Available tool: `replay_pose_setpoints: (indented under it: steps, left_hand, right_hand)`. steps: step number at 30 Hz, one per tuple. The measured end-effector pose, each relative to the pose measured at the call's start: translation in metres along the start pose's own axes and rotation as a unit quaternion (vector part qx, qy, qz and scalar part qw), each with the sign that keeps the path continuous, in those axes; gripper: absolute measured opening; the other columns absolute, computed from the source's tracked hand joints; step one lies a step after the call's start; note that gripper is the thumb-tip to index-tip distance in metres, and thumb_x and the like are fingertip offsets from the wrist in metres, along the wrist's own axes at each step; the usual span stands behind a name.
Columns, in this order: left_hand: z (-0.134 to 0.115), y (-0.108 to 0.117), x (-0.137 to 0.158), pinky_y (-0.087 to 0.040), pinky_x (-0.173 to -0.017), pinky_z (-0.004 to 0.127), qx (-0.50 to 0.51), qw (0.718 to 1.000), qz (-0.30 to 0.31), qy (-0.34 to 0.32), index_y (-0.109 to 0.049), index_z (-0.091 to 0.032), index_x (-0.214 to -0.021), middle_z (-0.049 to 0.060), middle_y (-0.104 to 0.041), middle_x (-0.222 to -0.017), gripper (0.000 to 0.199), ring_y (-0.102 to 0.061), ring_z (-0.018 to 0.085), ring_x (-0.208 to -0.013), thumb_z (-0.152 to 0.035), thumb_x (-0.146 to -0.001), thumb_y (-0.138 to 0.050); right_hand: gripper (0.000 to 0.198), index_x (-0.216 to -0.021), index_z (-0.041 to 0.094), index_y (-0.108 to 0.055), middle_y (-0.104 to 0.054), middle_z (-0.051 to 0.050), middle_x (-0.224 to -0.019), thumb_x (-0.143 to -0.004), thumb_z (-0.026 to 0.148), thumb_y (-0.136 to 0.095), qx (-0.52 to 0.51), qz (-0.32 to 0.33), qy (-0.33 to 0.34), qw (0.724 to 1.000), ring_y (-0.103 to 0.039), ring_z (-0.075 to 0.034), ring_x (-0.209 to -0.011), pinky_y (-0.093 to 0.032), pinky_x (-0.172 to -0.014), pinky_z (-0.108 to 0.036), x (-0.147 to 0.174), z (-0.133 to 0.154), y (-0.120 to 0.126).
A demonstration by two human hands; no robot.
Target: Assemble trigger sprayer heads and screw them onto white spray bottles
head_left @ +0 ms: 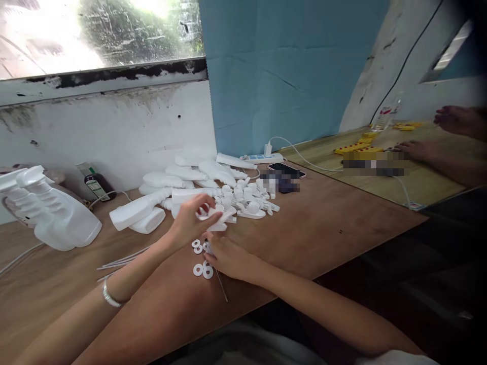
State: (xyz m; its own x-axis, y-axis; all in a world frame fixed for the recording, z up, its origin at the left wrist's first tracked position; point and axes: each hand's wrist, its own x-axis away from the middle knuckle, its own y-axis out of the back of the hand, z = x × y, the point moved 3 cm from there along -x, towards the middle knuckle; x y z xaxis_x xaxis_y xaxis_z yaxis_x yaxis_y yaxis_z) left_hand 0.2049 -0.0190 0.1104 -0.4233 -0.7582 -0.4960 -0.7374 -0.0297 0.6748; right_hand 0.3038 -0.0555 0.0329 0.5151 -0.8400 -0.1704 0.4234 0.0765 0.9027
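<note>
The left hand [190, 220] is curled shut on a small white part [215, 219], pinched between thumb and fingers just above the bench [323, 228]. The part looks like hard plastic, light and stiff, so a soft pinch at its edges should do. The right hand [228, 258] lies just below the left one. Its fingers are closed on a thin rod [220, 284], I think, though the tip is hard to see. The rod looks stiff and skinny, best held near the top like a pencil.

Flat white rings [201, 258] lie touching the right hand, on its left side. They look tiny and slippery to pick up. Just past the left hand is a pile of white parts [243, 200]. Far to its left stands a big white shape [57, 213].

The bench is smooth brown wood. Behind it are a white wall, a window and a blue sheet. Far to the right, another person's hands [418, 149] rest on a second bench.
</note>
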Motion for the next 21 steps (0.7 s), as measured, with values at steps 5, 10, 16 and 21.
replay_pose_setpoints:
  steps: [5,10,16,21]
  left_hand:
    - [-0.014,-0.053,-0.028,-0.041,-0.067,0.027,-0.076,0.984,0.122,-0.106,-0.055,-0.018,-0.081,0.003,-0.052,-0.087,0.013,-0.051,0.014,-0.068,-0.031,-0.08,-0.053]
    - [-0.008,-0.074,-0.035,-0.042,-0.064,0.028,-0.173,0.96,0.187,-0.115,-0.055,-0.017,-0.083,0.005,-0.052,-0.089,0.009,-0.052,0.015,-0.067,-0.025,-0.079,-0.053]
    - [0.004,-0.08,-0.038,-0.042,-0.066,0.03,-0.198,0.955,0.189,-0.113,-0.055,-0.017,-0.084,0.006,-0.054,-0.088,0.011,-0.053,0.021,-0.079,-0.025,-0.076,-0.056]
    - [0.004,-0.053,-0.023,-0.042,-0.073,0.032,-0.112,0.981,0.101,-0.118,-0.055,-0.018,-0.089,0.007,-0.053,-0.094,0.015,-0.05,0.021,-0.086,-0.03,-0.079,-0.053]
  right_hand:
    - [0.024,-0.098,0.011,-0.059,-0.065,-0.013,-0.094,-0.086,0.023,-0.041,0.05,-0.043,0.023,0.998,-0.06,-0.025,-0.089,-0.041,-0.076,-0.033,0.0,0.001,-0.001]
    - [0.027,-0.094,0.009,-0.062,-0.067,-0.017,-0.09,-0.086,0.019,-0.039,0.102,-0.037,0.03,0.994,-0.062,-0.028,-0.083,-0.043,-0.07,-0.035,-0.002,0.002,-0.004]
    - [0.027,-0.087,0.011,-0.064,-0.068,-0.015,-0.076,-0.087,0.019,-0.038,0.118,-0.04,0.02,0.992,-0.064,-0.026,-0.064,-0.04,-0.055,-0.031,-0.002,0.005,-0.001]
    - [0.025,-0.091,0.015,-0.063,-0.068,-0.011,-0.077,-0.086,0.02,-0.04,0.104,-0.088,0.058,0.989,-0.063,-0.022,-0.065,-0.038,-0.056,-0.029,0.002,0.002,-0.002]
